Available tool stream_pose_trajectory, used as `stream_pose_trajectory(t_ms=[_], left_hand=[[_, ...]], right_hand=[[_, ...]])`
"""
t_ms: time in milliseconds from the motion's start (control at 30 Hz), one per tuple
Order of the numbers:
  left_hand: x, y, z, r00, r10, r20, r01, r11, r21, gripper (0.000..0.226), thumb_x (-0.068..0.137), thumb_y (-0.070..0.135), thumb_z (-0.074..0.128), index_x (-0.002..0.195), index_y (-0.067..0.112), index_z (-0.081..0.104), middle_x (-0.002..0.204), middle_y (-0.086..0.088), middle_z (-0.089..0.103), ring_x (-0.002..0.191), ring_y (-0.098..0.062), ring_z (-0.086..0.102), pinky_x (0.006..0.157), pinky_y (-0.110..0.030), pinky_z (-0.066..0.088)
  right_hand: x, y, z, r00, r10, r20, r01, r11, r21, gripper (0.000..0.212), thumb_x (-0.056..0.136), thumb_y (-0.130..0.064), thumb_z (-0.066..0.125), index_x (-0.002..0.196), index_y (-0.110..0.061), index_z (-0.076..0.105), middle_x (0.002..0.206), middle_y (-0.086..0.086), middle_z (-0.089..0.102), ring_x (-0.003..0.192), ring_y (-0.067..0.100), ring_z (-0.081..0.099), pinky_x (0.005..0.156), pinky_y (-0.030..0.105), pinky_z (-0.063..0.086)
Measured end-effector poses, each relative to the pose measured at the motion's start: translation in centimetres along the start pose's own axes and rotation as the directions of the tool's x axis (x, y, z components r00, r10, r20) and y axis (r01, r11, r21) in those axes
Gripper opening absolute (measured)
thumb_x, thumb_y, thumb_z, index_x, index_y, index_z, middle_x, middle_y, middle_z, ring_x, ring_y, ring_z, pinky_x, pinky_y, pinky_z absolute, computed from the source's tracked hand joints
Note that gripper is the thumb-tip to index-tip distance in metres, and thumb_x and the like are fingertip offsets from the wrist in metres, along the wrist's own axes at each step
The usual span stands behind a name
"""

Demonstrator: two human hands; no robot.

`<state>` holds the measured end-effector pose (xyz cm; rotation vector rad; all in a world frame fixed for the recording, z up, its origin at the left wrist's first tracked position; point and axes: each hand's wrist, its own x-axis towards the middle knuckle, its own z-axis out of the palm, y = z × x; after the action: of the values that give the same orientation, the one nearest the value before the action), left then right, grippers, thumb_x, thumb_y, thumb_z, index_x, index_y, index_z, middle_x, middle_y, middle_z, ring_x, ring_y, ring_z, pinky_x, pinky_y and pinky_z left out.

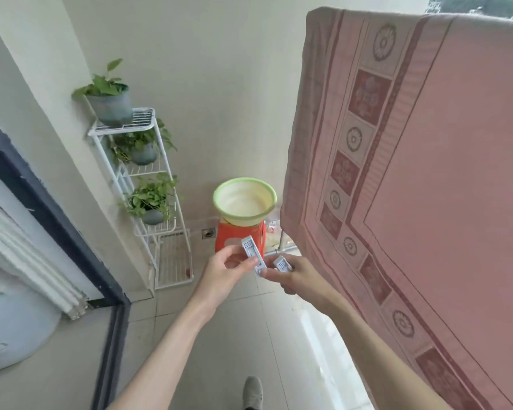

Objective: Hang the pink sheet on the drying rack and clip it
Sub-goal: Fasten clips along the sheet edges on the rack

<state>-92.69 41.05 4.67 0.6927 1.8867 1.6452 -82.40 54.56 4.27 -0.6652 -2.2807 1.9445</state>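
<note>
The pink sheet (444,161) with dark floral border hangs draped over the rack; two white clips (253,256) are in hands.

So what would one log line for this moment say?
sheet: pink sheet draped over rack | left hand: pinching white clip | right hand: holding second clip | clipped: not yet

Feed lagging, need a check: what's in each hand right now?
Left hand: pinching a white clip.
Right hand: holding a second white clip.
</note>
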Motion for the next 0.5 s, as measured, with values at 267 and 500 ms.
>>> stream_pose_trajectory(t_ms=[267,500], left_hand=[[21.0,4.2,-1.7,0.996,0.079,0.043,-0.080,0.997,0.023,0.009,0.085,0.024,0.063,0.091,0.031,0.063,0.094,0.002,0.069,0.078,-0.002,0.062,0.064,-0.010,0.047],[36.2,4.8,-2.8,0.994,0.104,0.025,-0.103,0.995,-0.014,0.010,0.085,0.019,0.064,0.087,0.028,0.065,0.083,0.012,0.066,0.072,-0.002,0.055,0.063,-0.012,0.041]], right_hand=[[18.6,-4.5,-7.3,0.994,-0.043,-0.098,0.054,0.992,0.114,0.005,0.081,-0.016,0.068,0.085,-0.018,0.065,0.052,-0.012,0.041,0.042,0.005,0.033,0.042,0.017,0.027],[31.3,-6.7,-11.2,0.978,-0.041,-0.205,0.081,0.978,0.191,0.014,0.081,-0.018,0.070,0.092,-0.012,0.065,0.052,-0.011,0.042,0.038,0.006,0.030,0.039,0.017,0.025]])
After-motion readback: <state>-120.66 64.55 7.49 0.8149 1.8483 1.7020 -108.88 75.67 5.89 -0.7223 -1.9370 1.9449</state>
